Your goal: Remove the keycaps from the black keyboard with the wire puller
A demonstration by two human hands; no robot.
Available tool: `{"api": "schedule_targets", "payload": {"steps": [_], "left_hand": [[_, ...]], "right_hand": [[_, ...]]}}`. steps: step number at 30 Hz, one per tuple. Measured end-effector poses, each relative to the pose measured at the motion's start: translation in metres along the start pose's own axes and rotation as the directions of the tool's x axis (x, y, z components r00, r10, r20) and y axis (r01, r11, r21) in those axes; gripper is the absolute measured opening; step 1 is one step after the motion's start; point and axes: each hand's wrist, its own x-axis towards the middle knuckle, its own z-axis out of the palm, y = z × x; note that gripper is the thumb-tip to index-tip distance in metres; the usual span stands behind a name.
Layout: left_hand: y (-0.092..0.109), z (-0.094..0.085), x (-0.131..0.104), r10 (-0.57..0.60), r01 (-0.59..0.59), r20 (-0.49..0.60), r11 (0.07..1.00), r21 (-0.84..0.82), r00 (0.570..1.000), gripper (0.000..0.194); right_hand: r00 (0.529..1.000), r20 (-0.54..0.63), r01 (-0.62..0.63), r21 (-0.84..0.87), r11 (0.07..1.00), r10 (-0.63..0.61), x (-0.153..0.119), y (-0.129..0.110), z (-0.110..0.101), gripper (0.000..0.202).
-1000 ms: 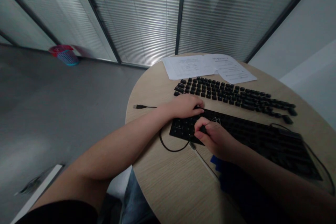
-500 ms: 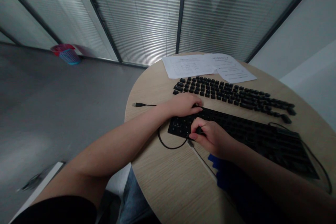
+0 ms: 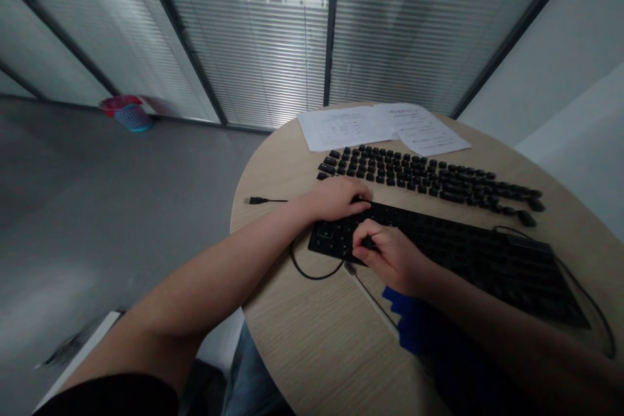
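Observation:
A black keyboard [image 3: 458,240] lies across the round table, its left part without keycaps. My left hand [image 3: 341,198] rests on the keyboard's far left edge, fingers bent and thumb along the edge, seeming to grip it. Over the left part, my right hand [image 3: 387,250] is closed in a pinch; what is between its fingertips is too dark to make out. Several loose black keycaps [image 3: 404,172] lie in rows behind the keyboard. A thin brush [image 3: 373,302] with a dark tip lies in front, beside a blue item [image 3: 414,325] partly under my right arm.
White printed papers [image 3: 341,128] lie at the table's [image 3: 302,331] back edge. A USB plug [image 3: 256,200] and its cable are at the left; another cable loops at the right. A red and blue basket [image 3: 131,116] stands on the floor by the blinds.
The view has shifted slightly. My right hand has moved slightly up from the keyboard's near edge, its fingers still pinched. My left hand stays on the far edge.

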Motion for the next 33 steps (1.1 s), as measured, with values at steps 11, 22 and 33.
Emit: {"api": "schedule_targets", "payload": {"steps": [11, 22, 33], "left_hand": [[-0.001, 0.000, -0.001, 0.000, 0.001, 0.005, 1.000, -0.016, 1.000, 0.022], [-0.017, -0.031, -0.015, -0.039, -0.041, -0.127, 0.816, -0.576, 0.991, 0.030], [-0.010, -0.045, -0.025, 0.132, 0.168, 0.279, 0.537, -0.827, 0.951, 0.027]], "right_hand": [[0.955, -0.280, -0.032, 0.216, 0.976, 0.093, -0.007, 0.014, 0.007, 0.016], [0.793, -0.504, 0.004, 0.565, 0.825, 0.342, -0.003, 0.010, 0.007, 0.016], [0.783, -0.478, 0.015, 0.656, 0.755, 0.399, -0.002, 0.010, 0.010, 0.016]]}}
